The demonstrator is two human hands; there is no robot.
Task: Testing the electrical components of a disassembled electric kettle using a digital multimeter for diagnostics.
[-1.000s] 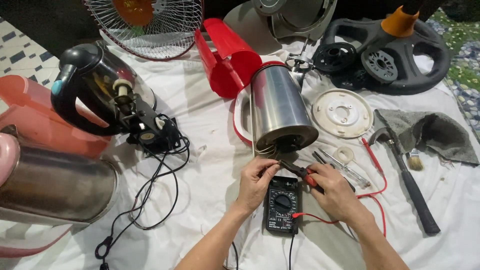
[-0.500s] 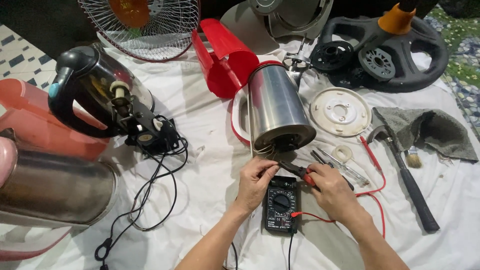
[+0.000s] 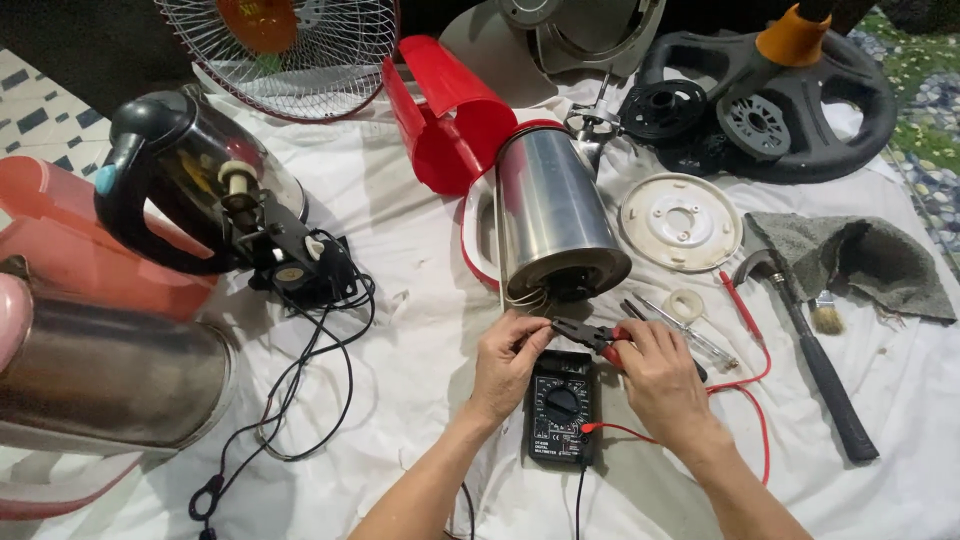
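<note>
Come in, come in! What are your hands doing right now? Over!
Right hand grips red-handled pliers. Left hand pinches at their tip under the steel kettle. Multimeter lies between the hands.

Open cloth (image 3: 420, 370) (left of multimeter (image 3: 562, 405))

A rumpled white cloth (image 3: 400, 400) covers the work surface under even, bright light, with pale patterned floor tiles (image 3: 40, 105) showing at the upper left and a pebbled mosaic floor (image 3: 930, 130) at the right edge.

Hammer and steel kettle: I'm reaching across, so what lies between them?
Head view: a white round plate, a tape roll and a red probe on the cloth.
</note>
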